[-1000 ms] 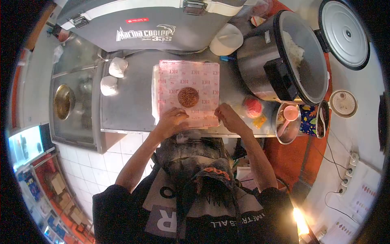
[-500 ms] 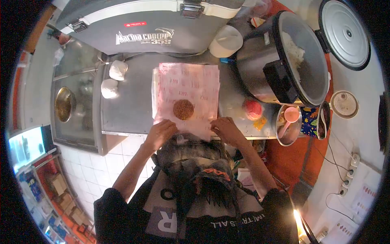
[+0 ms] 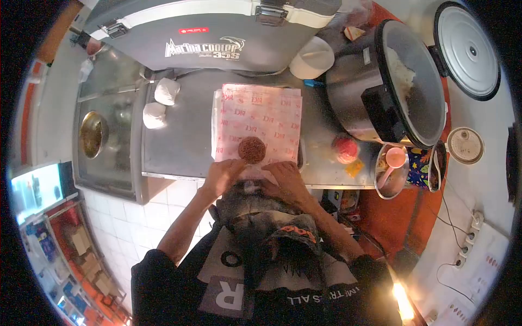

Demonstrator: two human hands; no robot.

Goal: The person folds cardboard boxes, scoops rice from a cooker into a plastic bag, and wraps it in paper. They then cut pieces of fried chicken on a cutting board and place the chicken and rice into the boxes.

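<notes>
A stack of pinkish printed paper (image 3: 258, 111) lies on the metal counter, with a round brown patty-like mound (image 3: 252, 150) near its front edge. My left hand (image 3: 224, 175) is closed on the paper's near edge, just left of and below the mound. At the same edge, to the right of the mound, my right hand (image 3: 285, 178) has its fingers bent over the paper. The fingertips of both hands are partly hidden, and the near edge of the paper is raised between them.
A large cooler box (image 3: 212, 46) stands behind the paper. Two white bundles (image 3: 167, 91) sit at left. On the right are an open rice cooker (image 3: 356, 92), a red-and-white ball (image 3: 345, 149), a yellow packet (image 3: 354, 168) and a metal bowl with a pink ladle (image 3: 395, 158).
Both hands have moved inward along the near edge of the paper, closer to the mound, my right hand most. The whole view has shifted slightly.
</notes>
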